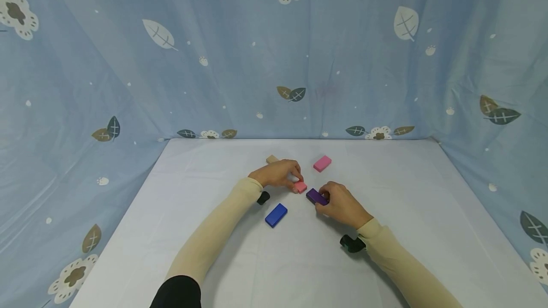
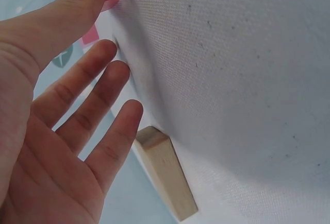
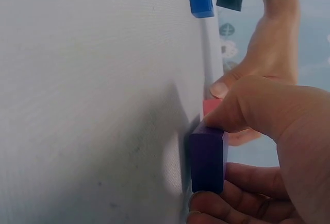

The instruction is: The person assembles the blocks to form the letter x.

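Near the middle of the white table, my left hand (image 1: 280, 173) pinches a coral-red block (image 1: 301, 187) between thumb and index finger. Its other three fingers are extended and spread in the left wrist view, close to a plain wooden block (image 2: 172, 177). My right hand (image 1: 341, 205) grips a dark purple block (image 1: 316, 197) by its sides, thumb on one side and fingers on the other. Seen from the right wrist, the purple block (image 3: 207, 162) is close to the tabletop, and the coral-red block (image 3: 210, 105) is partly hidden behind my thumb.
A blue block (image 1: 276, 215) lies on the table nearer to me, between the forearms. Farther back lies a pink block (image 1: 322, 163). Dark wrist devices (image 1: 352, 244) hang under both wrists. A blue patterned curtain (image 1: 325, 61) borders the table's back and sides.
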{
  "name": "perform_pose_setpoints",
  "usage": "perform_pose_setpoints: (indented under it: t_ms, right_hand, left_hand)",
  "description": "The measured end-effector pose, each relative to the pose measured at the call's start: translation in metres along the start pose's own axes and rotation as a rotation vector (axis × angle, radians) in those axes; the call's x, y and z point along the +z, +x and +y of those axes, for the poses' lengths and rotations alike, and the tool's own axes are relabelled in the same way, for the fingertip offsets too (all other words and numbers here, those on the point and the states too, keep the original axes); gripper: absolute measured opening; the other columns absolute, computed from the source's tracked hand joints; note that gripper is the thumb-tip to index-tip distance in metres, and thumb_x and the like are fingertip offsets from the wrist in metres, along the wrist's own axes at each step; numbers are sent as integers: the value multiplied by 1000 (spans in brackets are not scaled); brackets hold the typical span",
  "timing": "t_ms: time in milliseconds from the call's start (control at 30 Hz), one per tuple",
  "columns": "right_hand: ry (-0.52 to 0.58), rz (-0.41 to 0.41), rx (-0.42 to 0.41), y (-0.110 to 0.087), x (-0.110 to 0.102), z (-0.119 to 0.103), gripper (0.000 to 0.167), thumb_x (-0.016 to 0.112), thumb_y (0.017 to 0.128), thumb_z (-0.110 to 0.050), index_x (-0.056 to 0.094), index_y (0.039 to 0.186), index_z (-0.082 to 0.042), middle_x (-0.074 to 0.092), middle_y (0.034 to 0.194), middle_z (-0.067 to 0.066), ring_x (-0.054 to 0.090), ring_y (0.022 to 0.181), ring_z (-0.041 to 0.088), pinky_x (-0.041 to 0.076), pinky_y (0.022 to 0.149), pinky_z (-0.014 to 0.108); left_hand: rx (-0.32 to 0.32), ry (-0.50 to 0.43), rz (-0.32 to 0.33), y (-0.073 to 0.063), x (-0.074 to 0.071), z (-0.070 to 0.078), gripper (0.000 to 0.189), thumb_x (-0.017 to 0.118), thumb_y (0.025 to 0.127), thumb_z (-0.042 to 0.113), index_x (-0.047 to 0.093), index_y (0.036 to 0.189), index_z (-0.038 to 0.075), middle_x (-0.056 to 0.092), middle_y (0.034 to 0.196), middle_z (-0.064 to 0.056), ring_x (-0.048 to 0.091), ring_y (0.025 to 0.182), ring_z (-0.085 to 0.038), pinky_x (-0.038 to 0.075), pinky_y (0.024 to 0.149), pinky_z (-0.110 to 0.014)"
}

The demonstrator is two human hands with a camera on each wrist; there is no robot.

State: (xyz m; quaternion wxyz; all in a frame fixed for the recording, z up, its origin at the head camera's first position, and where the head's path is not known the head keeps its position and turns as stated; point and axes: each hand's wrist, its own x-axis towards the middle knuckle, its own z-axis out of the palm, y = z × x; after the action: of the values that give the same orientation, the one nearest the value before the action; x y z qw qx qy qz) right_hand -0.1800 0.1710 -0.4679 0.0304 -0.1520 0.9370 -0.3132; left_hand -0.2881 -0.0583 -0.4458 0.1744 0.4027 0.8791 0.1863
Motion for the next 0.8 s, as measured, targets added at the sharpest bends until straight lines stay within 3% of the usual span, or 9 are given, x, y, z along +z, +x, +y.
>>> perform_pose_setpoints:
  t_ms: [800]
  right_hand:
    - [14,-5,4,6,5,-1,23,80,81,-11,72,99,2,67,90,7,60,76,15,58,74,32]
  left_hand:
    - [-7,21,-3,1,1,-1,37,83,89,28,77,124,16,65,130,-3,57,129,-22,43,117,-38]
